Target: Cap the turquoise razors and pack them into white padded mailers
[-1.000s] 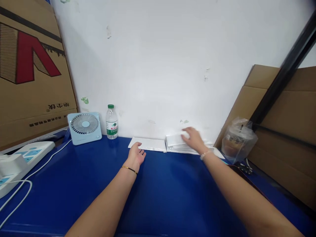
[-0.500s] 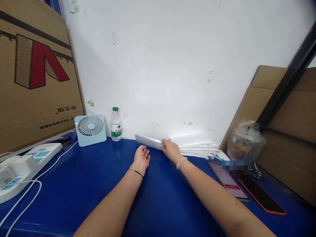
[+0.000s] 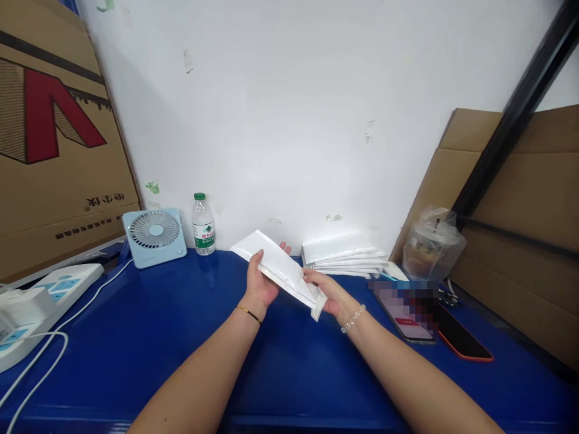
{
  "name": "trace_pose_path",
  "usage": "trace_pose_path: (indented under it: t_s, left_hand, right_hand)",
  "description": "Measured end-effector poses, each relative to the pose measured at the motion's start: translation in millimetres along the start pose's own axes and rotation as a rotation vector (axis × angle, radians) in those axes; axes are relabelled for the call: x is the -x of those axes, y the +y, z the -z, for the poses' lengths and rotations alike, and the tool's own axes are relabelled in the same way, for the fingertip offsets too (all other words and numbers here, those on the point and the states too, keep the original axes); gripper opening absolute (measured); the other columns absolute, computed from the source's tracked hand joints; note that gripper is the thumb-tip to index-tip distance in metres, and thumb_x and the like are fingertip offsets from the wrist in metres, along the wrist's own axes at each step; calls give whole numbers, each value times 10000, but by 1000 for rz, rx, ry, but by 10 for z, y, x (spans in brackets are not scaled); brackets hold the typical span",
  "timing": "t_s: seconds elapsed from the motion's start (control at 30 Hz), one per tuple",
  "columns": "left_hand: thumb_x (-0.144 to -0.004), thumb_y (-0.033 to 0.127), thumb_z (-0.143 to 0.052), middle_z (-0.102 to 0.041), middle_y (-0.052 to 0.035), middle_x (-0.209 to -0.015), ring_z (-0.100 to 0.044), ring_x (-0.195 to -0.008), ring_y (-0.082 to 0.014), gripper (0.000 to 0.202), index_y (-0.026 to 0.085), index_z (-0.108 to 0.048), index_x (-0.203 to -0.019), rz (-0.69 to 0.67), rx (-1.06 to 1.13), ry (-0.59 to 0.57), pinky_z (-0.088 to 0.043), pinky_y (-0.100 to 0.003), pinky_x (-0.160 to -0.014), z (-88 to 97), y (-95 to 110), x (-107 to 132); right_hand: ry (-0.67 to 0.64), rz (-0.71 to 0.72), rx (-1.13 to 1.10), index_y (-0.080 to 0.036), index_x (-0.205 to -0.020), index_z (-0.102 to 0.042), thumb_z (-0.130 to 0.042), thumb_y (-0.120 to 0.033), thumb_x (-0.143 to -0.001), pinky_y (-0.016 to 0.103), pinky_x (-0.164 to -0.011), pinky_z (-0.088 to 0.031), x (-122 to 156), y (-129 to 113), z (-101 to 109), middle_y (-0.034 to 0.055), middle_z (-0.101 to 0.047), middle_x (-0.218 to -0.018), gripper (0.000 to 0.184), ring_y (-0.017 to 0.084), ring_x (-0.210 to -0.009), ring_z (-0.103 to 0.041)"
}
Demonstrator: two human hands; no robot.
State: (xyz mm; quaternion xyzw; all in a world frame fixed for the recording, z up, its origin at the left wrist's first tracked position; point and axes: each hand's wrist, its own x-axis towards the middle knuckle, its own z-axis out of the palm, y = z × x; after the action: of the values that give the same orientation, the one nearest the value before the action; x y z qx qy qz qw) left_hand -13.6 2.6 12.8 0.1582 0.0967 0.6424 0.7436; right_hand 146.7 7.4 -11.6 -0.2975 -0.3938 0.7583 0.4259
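Note:
A white padded envelope point(image 3: 277, 264) is held slanted above the blue table, its near right end lower than its far left end. My left hand point(image 3: 262, 283) grips its left part, thumb along the near edge and fingers reaching underneath to the far side. My right hand point(image 3: 326, 290) is closed on the right end, by a folded flap point(image 3: 318, 306). Behind my right hand, a stack of similar white envelopes point(image 3: 341, 254) lies against the wall.
On the left are a light-blue fan point(image 3: 154, 236), a green-capped water bottle point(image 3: 203, 226) and a power strip point(image 3: 54, 310) with white cables. To the right lie two phones point(image 3: 402, 313) point(image 3: 464, 334), near a bagged drink cup point(image 3: 427, 247). Cardboard boxes point(image 3: 49, 181) flank the table point(image 3: 181, 325).
The envelope has come away from the stack, nearer to me, and now shows its broad face. My left hand, empty before, has taken hold of it. The view has shifted slightly.

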Motion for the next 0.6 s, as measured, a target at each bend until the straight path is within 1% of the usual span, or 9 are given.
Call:
trace_pose_path:
  t_s: [0.03, 0.07, 0.13, 0.2, 0.23, 0.3, 0.37, 0.5, 0.6]
  left_hand:
    - [-709, 356, -600, -642, -132, -1078, -596, -1011, -277, 424, 110, -601, -1055, -24, -21, 33, -466, -405, -891, -18, 28, -7]
    - [-704, 361, -603, -650, -131, -1053, -607, -985, -271, 412, 105, -613, -1027, -63, -43, 68, -473, -396, -879, -41, 53, -14]
    - [-701, 383, -608, -663, -123, -1003, -622, -940, -253, 393, 105, -630, -978, -171, -99, 120, -484, -368, -854, -104, 89, -21]
    - [-709, 403, -612, -662, -113, -1004, -621, -947, -238, 389, 120, -632, -976, -298, -168, 140, -484, -342, -839, -184, 90, -15]
    - [-713, 406, -618, -658, -109, -1020, -614, -968, -235, 390, 130, -628, -989, -358, -205, 143, -482, -332, -836, -227, 74, -8]
    - [-714, 397, -642, -645, -107, -1053, -595, -1016, -238, 391, 146, -616, -1013, -465, -285, 134, -481, -327, -823, -313, 12, 11]
    - [-707, 373, -672, -632, -110, -1084, -584, -1040, -247, 393, 157, -607, -1029, -546, -382, 93, -486, -325, -800, -401, -69, 33]
    - [-697, 326, -710, -613, -102, -1138, -596, -1018, -237, 420, 189, -580, -1072, -600, -546, -30, -491, -324, -792, -598, -201, 55]
    - [-687, 300, -726, -629, -80, -1109, -606, -999, -216, 431, 203, -567, -1075, -609, -585, -56, -483, -317, -829, -742, -242, 43]
  right_hand:
    - [1, -8, -71, -128, -932, -636, -592, -141, -700, 235, -594, -468, 7, 31, 6, 25, -687, -712, 237, 142, -603, -616]
    - [29, -3, -153, -126, -945, -631, -585, -199, -743, 258, -635, -484, 14, 57, 6, 39, -695, -745, 220, 160, -652, -635]
    - [153, 22, -321, -123, -959, -620, -519, -347, -821, 315, -701, -502, 31, 98, -15, 72, -703, -799, 282, 201, -749, -657]
    - [276, 37, -433, -122, -967, -612, -445, -431, -856, 354, -711, -508, 48, 135, -60, 94, -705, -816, 368, 229, -791, -663]
    - [305, 41, -458, -123, -973, -610, -438, -439, -859, 354, -693, -511, 53, 155, -88, 94, -706, -813, 378, 231, -784, -665]
    - [308, 51, -467, -130, -996, -612, -474, -426, -849, 330, -650, -512, 50, 194, -139, 80, -708, -807, 358, 221, -758, -667]
    - [311, 54, -462, -142, -1008, -614, -503, -415, -840, 307, -615, -508, 33, 226, -165, 66, -709, -797, 339, 210, -737, -666]
    - [377, 66, -484, -135, -959, -601, -399, -411, -897, 288, -554, -497, -6, 239, -115, 62, -689, -703, 347, 187, -637, -652]
    - [409, 56, -495, -155, -905, -577, -360, -409, -914, 263, -514, -485, -19, 218, -49, 48, -671, -669, 334, 160, -567, -633]
